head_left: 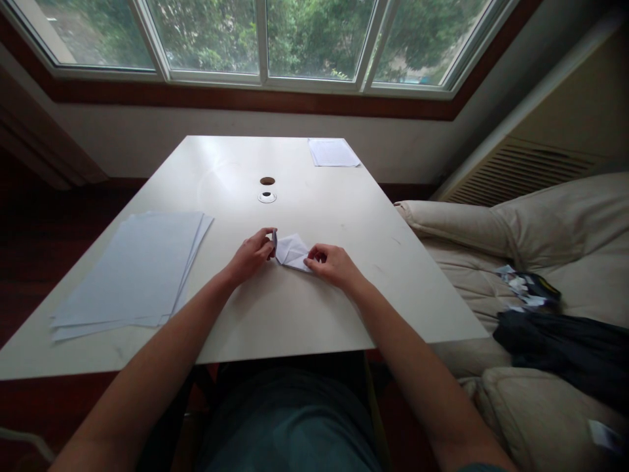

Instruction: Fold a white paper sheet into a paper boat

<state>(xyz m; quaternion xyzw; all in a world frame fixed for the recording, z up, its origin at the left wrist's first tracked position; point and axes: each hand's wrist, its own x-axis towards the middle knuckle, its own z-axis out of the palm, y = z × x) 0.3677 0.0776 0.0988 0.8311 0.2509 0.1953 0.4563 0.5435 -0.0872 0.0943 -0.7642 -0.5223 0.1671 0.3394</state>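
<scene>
A folded white paper piece [292,252], with creased, pointed facets, lies on the white table [295,308] between my hands. My left hand [250,255] pinches its upright left end between the thumb and fingers. My right hand [331,265] has curled fingers at its right corner and appears to grip it there. Part of the paper's ends is hidden behind my fingers.
A loose stack of white paper sheets [132,269] lies on the table's left. More sheets [333,153] lie at the far edge, near a cable grommet [266,196]. To the right, past the table edge, are a beige sofa [555,226], dark cloth [560,347] and a crumpled packet [528,292].
</scene>
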